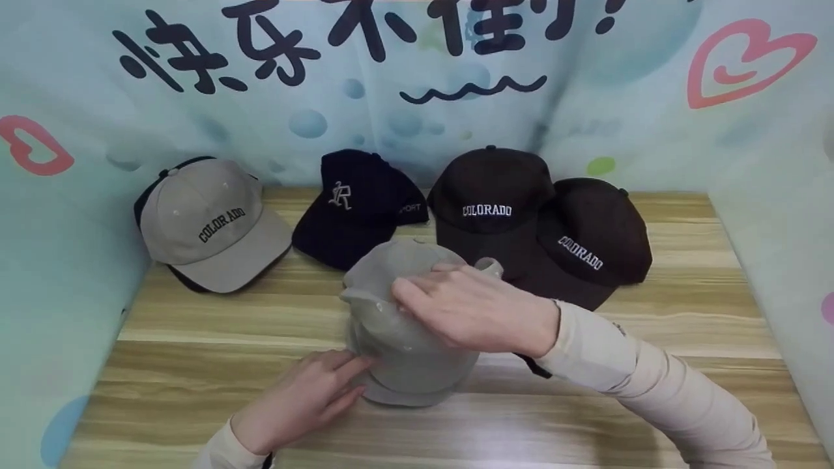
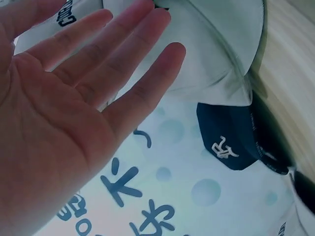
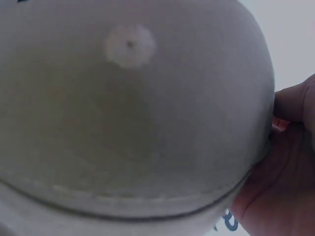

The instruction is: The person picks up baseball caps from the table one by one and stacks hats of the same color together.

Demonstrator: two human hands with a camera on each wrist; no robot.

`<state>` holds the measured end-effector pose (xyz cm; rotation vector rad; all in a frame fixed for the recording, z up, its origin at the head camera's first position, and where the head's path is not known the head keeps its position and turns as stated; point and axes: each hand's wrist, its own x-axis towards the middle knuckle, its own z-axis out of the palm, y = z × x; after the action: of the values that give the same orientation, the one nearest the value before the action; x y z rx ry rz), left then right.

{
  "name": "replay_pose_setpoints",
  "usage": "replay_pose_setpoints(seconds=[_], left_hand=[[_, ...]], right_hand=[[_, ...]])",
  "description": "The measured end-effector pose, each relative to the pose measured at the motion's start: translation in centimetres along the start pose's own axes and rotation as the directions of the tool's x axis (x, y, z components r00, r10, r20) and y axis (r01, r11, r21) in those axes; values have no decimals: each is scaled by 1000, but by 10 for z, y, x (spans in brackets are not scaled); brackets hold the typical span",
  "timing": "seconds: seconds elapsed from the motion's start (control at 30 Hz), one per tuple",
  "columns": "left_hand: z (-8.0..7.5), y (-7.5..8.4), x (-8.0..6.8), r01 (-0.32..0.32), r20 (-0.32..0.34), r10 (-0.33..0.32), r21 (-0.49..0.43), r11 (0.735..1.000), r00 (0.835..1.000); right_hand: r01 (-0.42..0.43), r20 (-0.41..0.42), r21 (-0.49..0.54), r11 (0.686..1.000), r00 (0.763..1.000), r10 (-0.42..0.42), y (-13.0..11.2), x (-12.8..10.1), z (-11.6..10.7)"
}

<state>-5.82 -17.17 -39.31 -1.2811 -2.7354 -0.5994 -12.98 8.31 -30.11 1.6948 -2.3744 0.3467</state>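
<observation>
A light grey cap (image 1: pixel 404 352) sits on the wooden table (image 1: pixel 195 365) in the middle of the head view, its crown crumpled. My right hand (image 1: pixel 430 293) lies over the crown and grips the fabric. In the right wrist view the crown (image 3: pixel 138 113) fills the frame, with my thumb and palm (image 3: pixel 280 187) wrapped round its right edge. My left hand (image 1: pixel 339 381) is flat, and its straight fingertips touch the cap's lower left edge by the brim. From the left wrist, the open palm (image 2: pixel 74 98) shows in front of the grey cap (image 2: pixel 211 44).
Along the back stand a beige COLORADO cap (image 1: pixel 208 221), a navy cap (image 1: pixel 355 205) (image 2: pixel 229 137) and two dark brown COLORADO caps (image 1: pixel 492 202) (image 1: pixel 593 241). A printed pale-blue backdrop (image 1: pixel 78 273) walls the table on three sides.
</observation>
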Motion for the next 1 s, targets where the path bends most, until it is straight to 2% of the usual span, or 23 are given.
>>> replay_pose_setpoints(seconds=[0.1,0.23,0.37,0.47,0.53,0.63,0.7,0.8,0.93,1.0], left_hand=[[-5,2,-4,0,-2,0,16,1000,1000],[-7,1,-9,25,33,-25,-3,1000,999],[0,-2,-11,57,71,-55,-26,998,996],[4,-1,-11,59,77,-57,-25,998,995],[6,1,-12,50,79,-49,-11,999,996],[10,2,-11,45,92,-45,2,999,995],[12,2,-11,51,110,-52,7,999,993],[16,1,-11,81,143,-80,-3,997,987],[22,-1,-14,115,185,-113,-1,993,976],[24,-2,-17,126,194,-123,-2,992,973]], right_hand=[[11,27,50,999,1000,-12,-6,4,0],[-21,71,152,988,997,10,-8,10,12],[-143,134,211,967,984,117,2,15,32],[-273,176,243,931,956,234,13,19,46],[-343,180,268,900,936,303,18,22,54],[-402,144,311,861,916,375,24,25,65],[-423,114,309,852,905,409,26,26,71],[-411,48,284,867,909,415,30,27,78],[-340,-30,214,916,935,354,34,25,80],[-301,-41,165,939,949,312,33,22,78]])
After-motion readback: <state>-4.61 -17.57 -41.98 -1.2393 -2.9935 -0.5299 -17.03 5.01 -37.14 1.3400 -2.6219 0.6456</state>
